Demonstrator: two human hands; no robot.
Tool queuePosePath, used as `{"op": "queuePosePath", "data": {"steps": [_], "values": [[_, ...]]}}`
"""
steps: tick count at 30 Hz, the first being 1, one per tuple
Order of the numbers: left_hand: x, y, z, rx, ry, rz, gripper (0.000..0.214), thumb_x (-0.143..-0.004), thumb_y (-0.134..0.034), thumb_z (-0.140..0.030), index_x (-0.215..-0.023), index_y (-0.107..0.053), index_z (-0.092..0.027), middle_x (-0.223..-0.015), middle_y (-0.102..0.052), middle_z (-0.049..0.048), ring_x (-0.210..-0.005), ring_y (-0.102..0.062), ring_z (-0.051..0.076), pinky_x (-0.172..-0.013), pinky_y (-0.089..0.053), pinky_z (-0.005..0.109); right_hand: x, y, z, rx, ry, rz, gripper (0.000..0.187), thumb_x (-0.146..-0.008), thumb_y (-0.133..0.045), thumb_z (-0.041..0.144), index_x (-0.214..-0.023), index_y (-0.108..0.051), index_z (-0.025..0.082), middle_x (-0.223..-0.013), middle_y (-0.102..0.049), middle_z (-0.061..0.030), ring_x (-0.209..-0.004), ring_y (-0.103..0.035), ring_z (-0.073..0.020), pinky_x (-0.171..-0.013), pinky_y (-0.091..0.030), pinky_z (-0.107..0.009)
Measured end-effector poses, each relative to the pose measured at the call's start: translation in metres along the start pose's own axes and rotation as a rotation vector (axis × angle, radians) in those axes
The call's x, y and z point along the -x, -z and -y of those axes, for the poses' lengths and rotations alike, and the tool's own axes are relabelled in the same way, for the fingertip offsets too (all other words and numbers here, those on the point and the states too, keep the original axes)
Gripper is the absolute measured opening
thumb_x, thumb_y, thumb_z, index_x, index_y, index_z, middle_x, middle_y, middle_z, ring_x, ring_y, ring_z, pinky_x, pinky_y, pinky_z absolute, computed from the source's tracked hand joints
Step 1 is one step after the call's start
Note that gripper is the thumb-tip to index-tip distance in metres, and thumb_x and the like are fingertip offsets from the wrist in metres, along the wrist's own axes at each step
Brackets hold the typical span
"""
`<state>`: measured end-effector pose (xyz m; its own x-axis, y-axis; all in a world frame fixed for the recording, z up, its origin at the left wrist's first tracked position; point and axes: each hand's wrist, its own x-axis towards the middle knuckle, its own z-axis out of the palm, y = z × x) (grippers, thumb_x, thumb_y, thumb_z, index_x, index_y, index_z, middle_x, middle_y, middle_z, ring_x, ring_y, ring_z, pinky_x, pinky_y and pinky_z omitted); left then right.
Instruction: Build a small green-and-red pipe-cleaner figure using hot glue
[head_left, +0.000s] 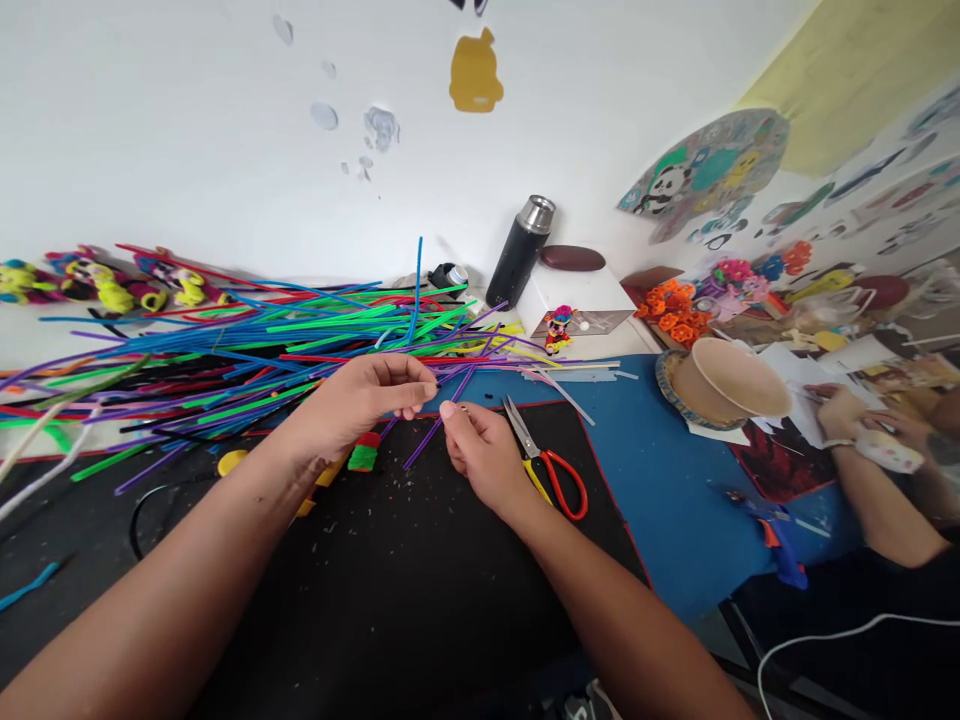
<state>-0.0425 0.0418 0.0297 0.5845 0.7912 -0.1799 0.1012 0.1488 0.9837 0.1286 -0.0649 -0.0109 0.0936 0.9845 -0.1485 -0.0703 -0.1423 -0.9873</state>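
Note:
My left hand (360,395) pinches a purple pipe cleaner (442,415) at the edge of a big heap of coloured pipe cleaners (247,350). My right hand (484,455) is closed in a pinch on the same purple strand just to the right. Both hands hover over a black mat (390,560). Red-handled scissors (551,465) lie right beside my right hand. A small green and red piece (364,455) rests below my left hand.
A black flask (521,250) and a white box (577,295) stand by the wall. A paper cup (724,380) lies on its side on a plate over the blue mat (660,480). Another person's hands (862,425) work at the right. Finished plush figures (112,280) line the left wall.

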Motion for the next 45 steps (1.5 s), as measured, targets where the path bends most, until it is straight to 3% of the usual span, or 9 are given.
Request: {"op": "queuePosePath", "data": {"steps": [6, 15, 30, 45], "values": [[0.0, 0.0, 0.0, -0.007, 0.007, 0.014, 0.035, -0.071, -0.095, -0.048, -0.083, -0.077, -0.021, -0.073, -0.069, 0.0007, -0.065, -0.059, 0.016, -0.065, -0.051, 0.031, -0.003, -0.004, -0.001, 0.312, 0.073, -0.072, 0.052, -0.101, -0.065, 0.056, -0.067, -0.042, 0.025, -0.061, -0.04, 0.0054, -0.059, -0.034, -0.013, -0.059, -0.025, -0.032], [0.0, -0.002, -0.002, 0.048, 0.039, 0.041, 0.029, -0.07, -0.094, -0.042, -0.078, -0.077, -0.02, -0.071, -0.068, -0.0006, -0.064, -0.056, 0.014, -0.064, -0.048, 0.028, -0.012, -0.005, -0.001, 0.482, 0.085, -0.072, 0.042, -0.095, -0.054, 0.056, -0.069, -0.04, 0.026, -0.061, -0.04, 0.0057, -0.061, -0.034, -0.0135, -0.06, -0.025, -0.032], [-0.001, -0.001, -0.001, 0.048, 0.033, 0.063, 0.025, -0.071, -0.092, -0.039, -0.078, -0.078, -0.02, -0.072, -0.067, -0.001, -0.065, -0.055, 0.014, -0.065, -0.046, 0.027, -0.011, -0.01, -0.001, 0.478, 0.079, -0.062, 0.037, -0.095, -0.053, 0.054, -0.071, -0.045, 0.026, -0.062, -0.043, 0.0055, -0.059, -0.036, -0.0136, -0.058, -0.026, -0.033], [-0.001, -0.002, -0.002, -0.019, 0.023, 0.08, 0.035, -0.07, -0.095, -0.05, -0.078, -0.078, -0.021, -0.075, -0.069, 0.0013, -0.067, -0.057, 0.016, -0.066, -0.049, 0.029, -0.011, -0.007, -0.001, 0.466, 0.063, -0.067, 0.038, -0.095, -0.053, 0.055, -0.071, -0.042, 0.026, -0.063, -0.043, 0.0053, -0.061, -0.036, -0.0138, -0.059, -0.024, -0.033]]}}
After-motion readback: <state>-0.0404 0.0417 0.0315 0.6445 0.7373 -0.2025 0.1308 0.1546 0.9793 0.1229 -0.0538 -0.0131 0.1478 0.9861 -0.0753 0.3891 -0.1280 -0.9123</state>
